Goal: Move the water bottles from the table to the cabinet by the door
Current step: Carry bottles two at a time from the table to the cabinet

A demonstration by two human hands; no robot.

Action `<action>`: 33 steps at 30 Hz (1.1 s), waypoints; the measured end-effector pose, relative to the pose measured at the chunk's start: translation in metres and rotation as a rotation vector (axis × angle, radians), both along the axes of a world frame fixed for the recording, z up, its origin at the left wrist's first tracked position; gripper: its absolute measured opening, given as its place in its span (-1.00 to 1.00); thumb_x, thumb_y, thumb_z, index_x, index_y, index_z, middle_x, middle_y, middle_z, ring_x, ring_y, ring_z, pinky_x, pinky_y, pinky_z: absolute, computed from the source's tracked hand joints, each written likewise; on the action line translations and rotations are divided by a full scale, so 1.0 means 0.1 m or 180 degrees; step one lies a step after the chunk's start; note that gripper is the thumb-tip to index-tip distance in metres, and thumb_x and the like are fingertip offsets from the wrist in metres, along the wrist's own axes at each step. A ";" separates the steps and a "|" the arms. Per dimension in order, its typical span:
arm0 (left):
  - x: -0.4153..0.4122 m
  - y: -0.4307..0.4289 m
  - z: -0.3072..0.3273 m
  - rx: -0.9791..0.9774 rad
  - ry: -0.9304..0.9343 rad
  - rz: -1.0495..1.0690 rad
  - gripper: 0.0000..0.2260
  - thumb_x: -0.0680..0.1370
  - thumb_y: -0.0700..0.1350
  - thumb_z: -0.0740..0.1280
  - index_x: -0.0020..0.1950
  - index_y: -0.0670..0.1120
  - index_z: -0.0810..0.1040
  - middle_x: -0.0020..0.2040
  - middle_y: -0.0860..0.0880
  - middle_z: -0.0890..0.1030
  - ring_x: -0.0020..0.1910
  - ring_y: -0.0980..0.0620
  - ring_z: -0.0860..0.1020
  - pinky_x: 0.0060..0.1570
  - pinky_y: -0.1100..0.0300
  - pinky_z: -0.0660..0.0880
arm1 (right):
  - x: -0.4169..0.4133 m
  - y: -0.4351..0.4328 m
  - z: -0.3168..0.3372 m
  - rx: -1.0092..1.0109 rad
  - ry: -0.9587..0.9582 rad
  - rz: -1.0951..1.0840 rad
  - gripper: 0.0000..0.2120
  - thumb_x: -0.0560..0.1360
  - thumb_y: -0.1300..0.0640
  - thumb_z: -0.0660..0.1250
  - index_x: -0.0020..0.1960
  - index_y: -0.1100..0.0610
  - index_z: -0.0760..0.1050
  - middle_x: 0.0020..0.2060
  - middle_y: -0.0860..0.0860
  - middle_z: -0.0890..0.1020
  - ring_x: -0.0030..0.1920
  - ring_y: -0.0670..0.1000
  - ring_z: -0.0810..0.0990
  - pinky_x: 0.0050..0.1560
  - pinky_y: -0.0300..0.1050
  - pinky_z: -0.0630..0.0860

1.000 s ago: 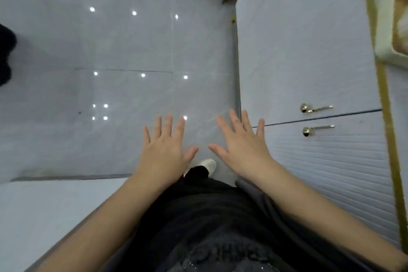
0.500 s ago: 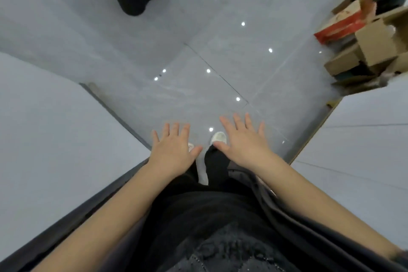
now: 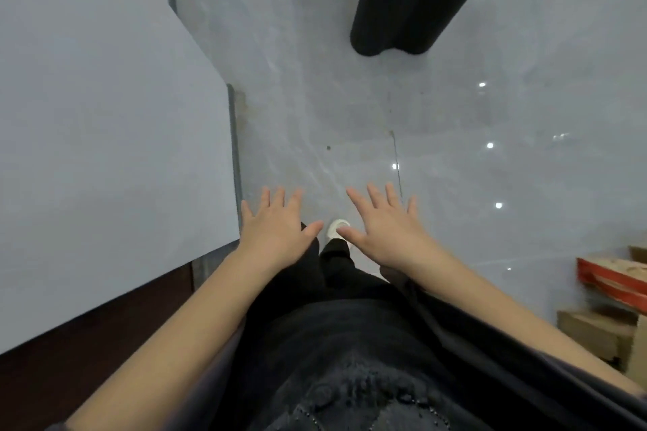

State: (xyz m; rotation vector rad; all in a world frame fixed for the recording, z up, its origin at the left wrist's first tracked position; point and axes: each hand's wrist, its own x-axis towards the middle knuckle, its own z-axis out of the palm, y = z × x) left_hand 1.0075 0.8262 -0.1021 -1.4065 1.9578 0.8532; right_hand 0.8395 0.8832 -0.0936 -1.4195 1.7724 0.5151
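My left hand (image 3: pixel 276 227) and my right hand (image 3: pixel 383 224) are held out in front of me, palms down, fingers spread, holding nothing. Both hover over the glossy grey tile floor (image 3: pixel 350 108). No water bottle, table or cabinet shows in the head view. Below my hands I see my black clothing and the white toe of a shoe (image 3: pixel 338 228).
A pale grey wall (image 3: pixel 105 133) fills the left side, with a corner edge just left of my left hand. A black ribbed object (image 3: pixel 406 0) stands on the floor at the upper right. Cardboard boxes and a red box (image 3: pixel 609 287) sit at the right edge.
The view has swung left: the cabinet doors with gold handles left the frame, the boxes slid to the right edge, and the wall now fills the left. My hands stayed open and spread.
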 end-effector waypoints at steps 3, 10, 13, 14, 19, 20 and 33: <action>-0.17 -0.23 0.01 0.0032 0.0030 0.0207 -0.34 0.59 0.28 0.04 0.58 0.00 -0.04 0.60 -0.07 -0.04 0.57 -0.10 -0.13 0.48 -0.22 -0.13 | -0.16 -0.35 -0.01 0.0019 0.0007 0.0169 -0.32 0.59 -0.32 -0.01 0.58 -0.10 -0.15 0.59 0.05 -0.11 0.57 0.19 -0.22 0.49 0.34 -0.17; -0.49 -1.21 -0.10 0.0052 0.0092 0.0233 -0.34 0.58 0.28 0.05 0.58 0.01 -0.05 0.60 -0.08 -0.04 0.57 -0.12 -0.13 0.47 -0.25 -0.10 | -0.45 -1.46 -0.12 0.0057 0.0003 0.0227 -0.31 0.58 -0.33 0.00 0.59 -0.11 -0.16 0.60 0.05 -0.10 0.57 0.19 -0.22 0.49 0.34 -0.19; -0.56 -1.83 -0.14 0.0104 0.0083 0.0143 -0.34 0.59 0.27 0.06 0.58 0.02 -0.05 0.60 -0.07 -0.04 0.56 -0.12 -0.13 0.47 -0.24 -0.12 | -0.56 -2.07 -0.16 0.0067 0.0046 0.0080 -0.30 0.58 -0.33 0.00 0.59 -0.11 -0.17 0.60 0.05 -0.11 0.57 0.19 -0.22 0.49 0.33 -0.20; -0.57 -2.06 -0.14 0.0116 0.0069 0.0114 -0.34 0.59 0.27 0.06 0.58 0.01 -0.05 0.60 -0.07 -0.04 0.56 -0.12 -0.13 0.47 -0.24 -0.12 | -0.58 -2.28 -0.16 0.0085 0.0062 0.0007 -0.30 0.58 -0.33 0.00 0.59 -0.11 -0.17 0.60 0.05 -0.11 0.57 0.19 -0.22 0.49 0.33 -0.20; -0.63 -3.11 -0.06 0.0114 0.0052 -0.0197 -0.35 0.59 0.26 0.05 0.58 0.00 -0.07 0.60 -0.08 -0.04 0.56 -0.11 -0.15 0.48 -0.23 -0.13 | -0.64 -3.21 -0.13 0.0125 0.0074 -0.0241 -0.30 0.57 -0.33 0.00 0.59 -0.12 -0.18 0.60 0.04 -0.12 0.57 0.17 -0.25 0.50 0.33 -0.19; -0.66 -3.29 -0.05 0.0110 0.0054 -0.0283 -0.35 0.59 0.26 0.05 0.58 0.00 -0.07 0.60 -0.08 -0.05 0.56 -0.11 -0.15 0.48 -0.23 -0.12 | -0.65 -3.37 -0.12 0.0111 0.0067 -0.0282 -0.30 0.58 -0.32 0.01 0.59 -0.12 -0.18 0.60 0.04 -0.12 0.57 0.17 -0.25 0.50 0.33 -0.19; -1.17 -5.40 -0.10 0.0000 0.0151 -0.0594 -0.37 0.59 0.26 0.04 0.58 0.02 -0.03 0.59 -0.07 -0.01 0.56 -0.13 -0.10 0.46 -0.26 -0.07 | -1.14 -5.26 -0.17 -0.0153 -0.0045 -0.0700 -0.30 0.58 -0.31 0.04 0.59 -0.10 -0.15 0.60 0.05 -0.09 0.57 0.18 -0.20 0.48 0.35 -0.18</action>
